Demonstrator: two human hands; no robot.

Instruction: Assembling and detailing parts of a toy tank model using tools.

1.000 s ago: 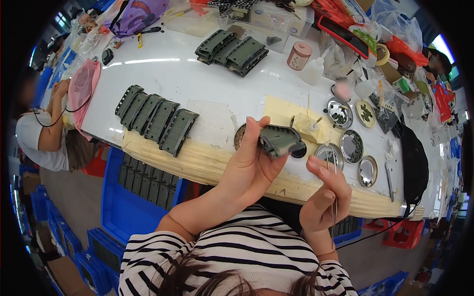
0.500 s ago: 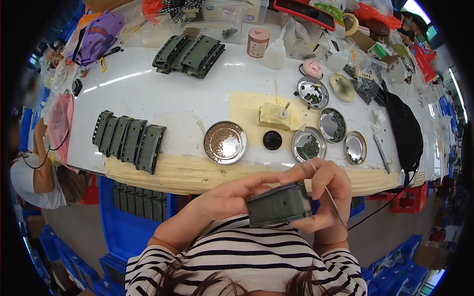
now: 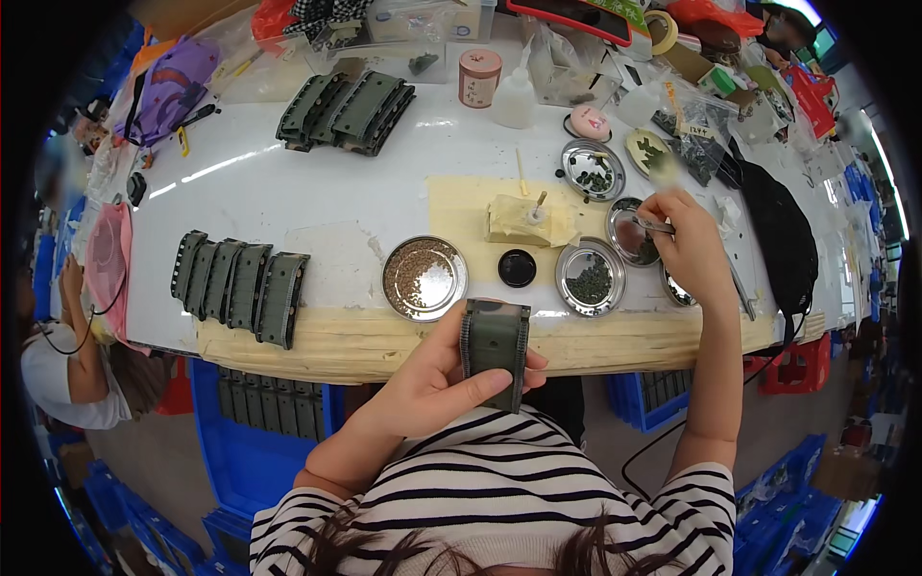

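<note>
My left hand [image 3: 434, 379] is closed around a dark green curved plastic part [image 3: 494, 341] with ribbed edges, held upright just off the table's front edge. The thumb lies across its lower face. At the right, my right hand [image 3: 693, 252] pinches metal tweezers [image 3: 655, 226], whose tips reach over a round metal dish [image 3: 613, 213]. Fingers and tweezers partly hide what that dish holds. Nearer me is another metal dish [image 3: 615, 300] of small dark green pieces, and my right wrist partly covers a third dish [image 3: 672, 291].
A dish of brown grains [image 3: 388, 276], a black round cap [image 3: 518, 268] and a tape-wrapped block [image 3: 514, 223] stand mid-table. Similar green parts lie at left [image 3: 240, 288] and far left [image 3: 348, 110]. A black bag [image 3: 776, 230] lies right; a blue crate [image 3: 226, 442] sits below.
My right hand has left the green part and moved up and right with the tweezers to the dish. The part, now in my left hand alone, has turned from sideways to upright.
</note>
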